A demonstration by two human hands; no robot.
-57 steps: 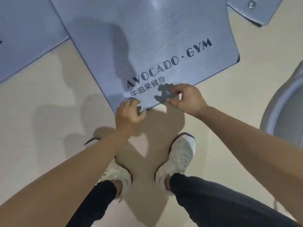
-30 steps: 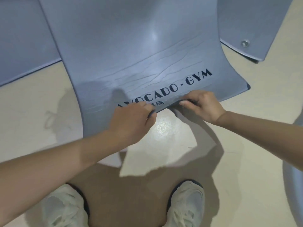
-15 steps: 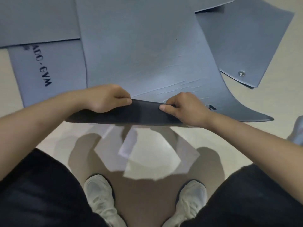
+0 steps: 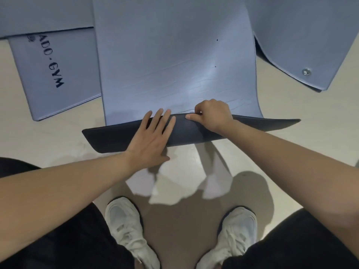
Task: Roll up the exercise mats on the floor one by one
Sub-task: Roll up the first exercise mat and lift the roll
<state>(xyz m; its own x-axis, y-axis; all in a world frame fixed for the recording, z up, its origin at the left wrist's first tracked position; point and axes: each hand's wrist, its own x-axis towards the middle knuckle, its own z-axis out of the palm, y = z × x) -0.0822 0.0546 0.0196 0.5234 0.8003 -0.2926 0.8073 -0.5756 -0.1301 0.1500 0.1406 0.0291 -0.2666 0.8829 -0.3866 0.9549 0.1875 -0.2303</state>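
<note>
A grey-blue exercise mat (image 4: pixel 174 61) lies on the floor in front of me, running away from me. Its near end is folded over towards the far side, so a dark underside strip (image 4: pixel 108 137) shows across the view. My left hand (image 4: pixel 151 138) lies flat on that dark strip with its fingers straight and spread. My right hand (image 4: pixel 211 115) is beside it, fingers curled over the fold's far edge and thumb pressed on the dark side, pinching the mat.
Another mat (image 4: pixel 56 74) printed with "GYM" lies at the left, partly under the middle one. A third mat (image 4: pixel 310 39) with a metal eyelet (image 4: pixel 306 71) lies at the right. Beige floor (image 4: pixel 48 148) surrounds them. My white shoes (image 4: pixel 124 228) stand below the fold.
The near end of the mat was lifted and folded over, hiding its printed logo. My left hand has let go of the edge and now lies flat on the fold.
</note>
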